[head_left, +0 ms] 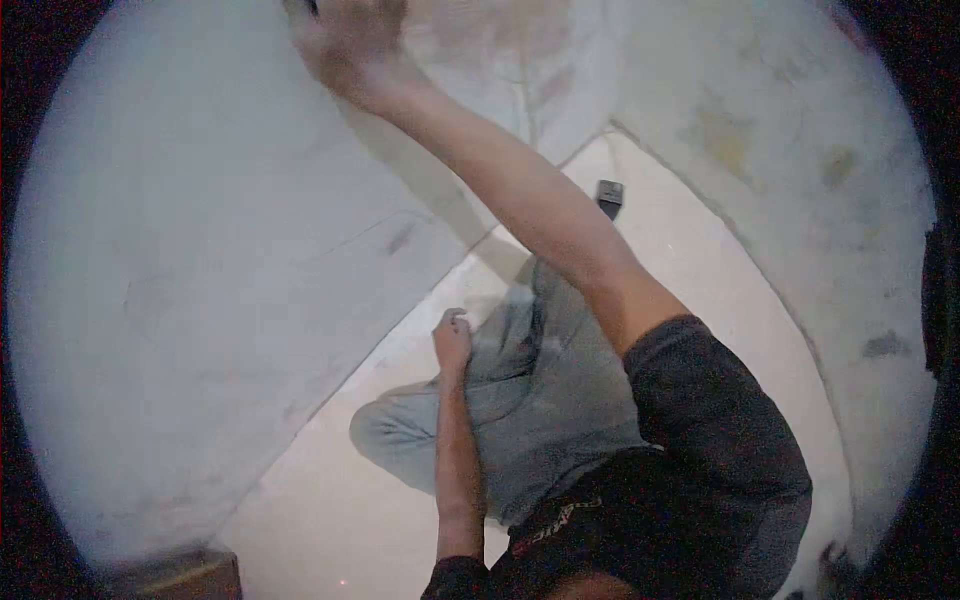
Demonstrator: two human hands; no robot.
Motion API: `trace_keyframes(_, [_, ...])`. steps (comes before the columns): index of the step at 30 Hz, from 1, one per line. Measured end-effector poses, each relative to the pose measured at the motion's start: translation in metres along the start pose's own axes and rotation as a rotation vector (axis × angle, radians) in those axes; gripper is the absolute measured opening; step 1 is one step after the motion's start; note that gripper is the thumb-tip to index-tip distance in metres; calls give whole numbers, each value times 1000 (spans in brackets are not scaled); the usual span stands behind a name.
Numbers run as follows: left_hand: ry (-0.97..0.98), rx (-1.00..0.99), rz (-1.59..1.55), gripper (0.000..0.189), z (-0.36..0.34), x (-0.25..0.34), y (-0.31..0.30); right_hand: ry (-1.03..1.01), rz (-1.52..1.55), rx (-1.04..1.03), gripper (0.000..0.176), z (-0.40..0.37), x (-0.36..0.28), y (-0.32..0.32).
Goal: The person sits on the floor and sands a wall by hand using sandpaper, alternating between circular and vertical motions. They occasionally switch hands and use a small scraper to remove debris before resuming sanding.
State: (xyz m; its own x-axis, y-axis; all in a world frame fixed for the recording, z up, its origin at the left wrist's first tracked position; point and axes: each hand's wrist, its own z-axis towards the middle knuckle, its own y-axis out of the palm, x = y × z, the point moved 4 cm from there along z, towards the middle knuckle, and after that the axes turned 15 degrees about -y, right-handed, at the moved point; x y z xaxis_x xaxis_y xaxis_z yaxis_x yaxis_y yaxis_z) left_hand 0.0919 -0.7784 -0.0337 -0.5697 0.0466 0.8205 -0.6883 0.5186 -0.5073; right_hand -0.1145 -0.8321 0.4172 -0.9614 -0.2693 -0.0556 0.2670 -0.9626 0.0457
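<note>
My right hand (350,45) is stretched far out to the top left, blurred and partly cut off by the frame edge. A small dark bit (308,6) shows at its fingers, too smeared to make out. The hand is over a pale, smooth surface (220,220), and the arm's shadow falls across it. Close to my bent knee, my left hand (453,338) has its fingers loosely curled, a gap showing by the thumb and nothing visible in them. Beneath both arms are my crossed legs in grey-blue trousers (500,400).
A small black object with a grey face (610,193) lies beyond my right forearm on the bright floor patch (690,240). At the bottom left stands a brown box-like thing (185,578). Yellowish stains (730,145) mark the surface at right. Reddish-brown smears (490,40) show at the top.
</note>
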Motion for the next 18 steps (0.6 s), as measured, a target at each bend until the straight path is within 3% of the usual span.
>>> trace_keyframes(1, [-2, 21, 5, 23, 5, -5, 0, -80, -39, -103, 15, -49, -10, 14])
trace_keyframes(2, [-14, 50, 4, 23, 6, -11, -5, -102, 53, -421, 27, -106, -22, 25])
trace_keyframes(3, [-12, 29, 13, 24, 6, -16, -4, -239, 208, -372, 29, -162, -42, 21])
trace_keyframes(4, [-8, 6, 17, 24, 6, -16, -2, -257, 291, -679, 35, -244, -57, 25])
trace_keyframes(5, [-77, 6, 81, 24, 1, -8, -3, -151, 360, -880, 34, -293, -59, 14])
trace_keyframes(7, [-35, 30, 52, 24, 4, -18, -2, 84, 419, -1285, 32, -392, -64, -12])
trace_keyframes(8, [5, 38, 41, 24, 4, -27, -3, 470, 369, -1488, 31, -391, -64, -32])
trace_keyframes(10, [16, 131, 77, 22, 0, -24, -11, 294, 298, -1406, 32, -394, -74, -50])
trace_keyframes(11, [-97, 70, 31, 22, -7, -19, -14, 236, 358, -1432, 32, -398, -82, -54])
trace_keyframes(12, [-193, 15, -30, 22, -10, -15, -17, 299, 372, -1275, 32, -392, -79, -53])
trace_keyframes(13, [-62, 106, 13, 21, -4, -26, -15, 359, 388, -1116, 33, -385, -74, -51])
trace_keyframes(14, [-88, 172, -24, 21, -10, -25, -17, 301, 445, -1139, 33, -386, -76, -51])
trace_keyframes(18, [6, 305, 96, 23, -23, -13, -26, 385, 275, -1165, 34, -378, -75, -56])
